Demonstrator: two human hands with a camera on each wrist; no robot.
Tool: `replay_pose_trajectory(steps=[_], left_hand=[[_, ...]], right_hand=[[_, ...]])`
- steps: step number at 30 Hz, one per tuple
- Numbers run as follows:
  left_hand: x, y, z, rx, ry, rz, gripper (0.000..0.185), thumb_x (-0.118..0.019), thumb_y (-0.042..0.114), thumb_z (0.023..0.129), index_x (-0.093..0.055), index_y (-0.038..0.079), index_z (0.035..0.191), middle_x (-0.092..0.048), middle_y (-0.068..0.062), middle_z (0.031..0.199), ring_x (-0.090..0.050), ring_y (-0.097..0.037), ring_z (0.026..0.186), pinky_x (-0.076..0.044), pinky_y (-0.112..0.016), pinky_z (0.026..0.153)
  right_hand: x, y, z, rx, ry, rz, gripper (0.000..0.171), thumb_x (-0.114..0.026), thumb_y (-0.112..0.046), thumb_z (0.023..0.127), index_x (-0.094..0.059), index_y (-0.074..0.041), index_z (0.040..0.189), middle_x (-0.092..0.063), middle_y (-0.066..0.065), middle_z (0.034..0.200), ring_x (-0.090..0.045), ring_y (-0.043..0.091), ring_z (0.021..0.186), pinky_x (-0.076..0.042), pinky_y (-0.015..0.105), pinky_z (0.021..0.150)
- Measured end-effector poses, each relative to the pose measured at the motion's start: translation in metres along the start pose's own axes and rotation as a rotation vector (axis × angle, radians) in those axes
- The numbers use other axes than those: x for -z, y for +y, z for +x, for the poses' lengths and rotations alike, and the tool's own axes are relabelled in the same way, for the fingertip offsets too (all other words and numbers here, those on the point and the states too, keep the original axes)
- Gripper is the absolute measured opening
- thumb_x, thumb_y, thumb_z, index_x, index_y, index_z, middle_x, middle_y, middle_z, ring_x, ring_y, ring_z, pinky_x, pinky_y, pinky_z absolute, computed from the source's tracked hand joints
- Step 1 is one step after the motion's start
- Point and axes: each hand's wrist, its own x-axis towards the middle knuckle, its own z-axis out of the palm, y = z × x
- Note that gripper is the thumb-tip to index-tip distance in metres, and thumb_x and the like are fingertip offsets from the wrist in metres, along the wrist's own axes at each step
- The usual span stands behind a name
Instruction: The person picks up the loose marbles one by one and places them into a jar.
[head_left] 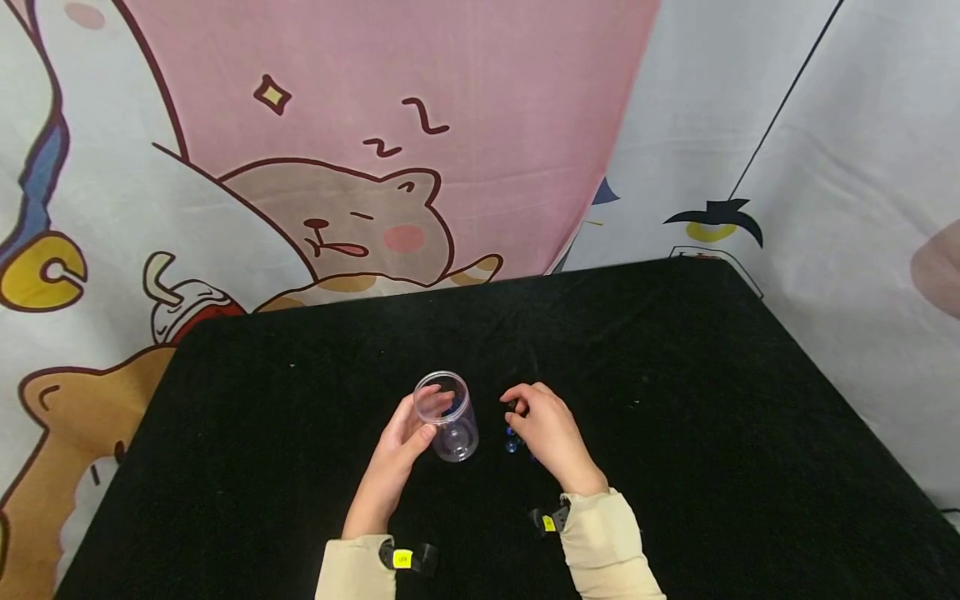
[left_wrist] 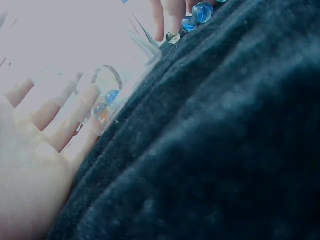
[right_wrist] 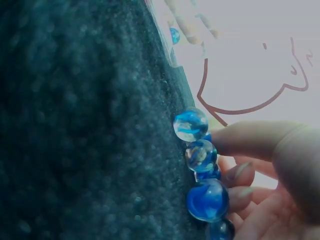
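My left hand [head_left: 399, 440] grips a clear plastic jar [head_left: 459, 437] from its left side, thumb in front and fingers behind. Its round mouth faces up toward the head camera. A blue marble [left_wrist: 112, 97] and an orange-streaked marble [left_wrist: 101, 112] lie inside near the bottom. To the right of the jar, my right hand [head_left: 547, 425] reaches down with bent fingers and thumb among loose glass marbles [head_left: 512, 446] on the cloth. In the right wrist view, a large blue marble [right_wrist: 208, 200] stands before the fingers; I cannot tell whether they pinch one.
Black cloth [head_left: 712, 400] covers the table, with its far edge below a cartoon-printed curtain [head_left: 480, 100]. Dark bands with yellow tags [head_left: 402, 558] sit at both sleeve cuffs. More marbles [right_wrist: 190, 124] lie in a cluster by the right hand.
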Motion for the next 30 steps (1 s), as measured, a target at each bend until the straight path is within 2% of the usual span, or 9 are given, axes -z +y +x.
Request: replay_pose_trajectory(steps=[9,19,26,30], left_hand=[[0.0031,-0.0097,0.0009,-0.001,0.004,0.008,0.043,-0.045,0.018,0.093,-0.034,0.015,0.135,-0.043,-0.009,0.134,-0.035,-0.023,0.125,-0.025,-0.048,0.100],[0.0026,-0.0086,0.0007,0.000,0.007,0.006,0.044,-0.046,0.018,0.092,-0.034,0.013,0.134,-0.043,-0.010,0.133,-0.035,-0.024,0.125,-0.024,-0.049,0.100],[0.0029,-0.0089,0.0011,-0.004,0.003,0.002,0.044,-0.045,0.019,0.093,-0.034,0.013,0.135,-0.043,-0.011,0.133,-0.035,-0.024,0.125,-0.024,-0.050,0.101],[0.0011,-0.0039,-0.0001,-0.002,0.000,0.001,0.043,-0.044,0.016,0.093,-0.033,0.011,0.135,-0.042,-0.012,0.133,-0.035,-0.024,0.126,-0.023,-0.051,0.100]], right_hand=[[-0.0002,-0.0003,-0.0008,-0.033,-0.021,-0.012,0.020,-0.066,-0.020,0.079,-0.060,-0.020,0.099,-0.047,-0.003,0.082,-0.046,0.011,0.067,-0.040,0.026,0.055],[0.0009,-0.0014,-0.0004,-0.022,-0.058,-0.046,0.025,-0.067,-0.024,0.078,-0.060,-0.019,0.101,-0.049,-0.006,0.076,-0.046,0.010,0.063,-0.039,0.026,0.055],[0.0019,-0.0011,-0.0014,0.001,-0.055,-0.038,0.025,-0.066,-0.023,0.079,-0.061,-0.019,0.103,-0.050,-0.007,0.076,-0.046,0.009,0.063,-0.039,0.026,0.055],[0.0026,-0.0011,-0.0015,0.007,-0.055,-0.021,0.024,-0.066,-0.023,0.080,-0.062,-0.018,0.103,-0.051,-0.008,0.075,-0.047,0.009,0.061,-0.040,0.026,0.054]])
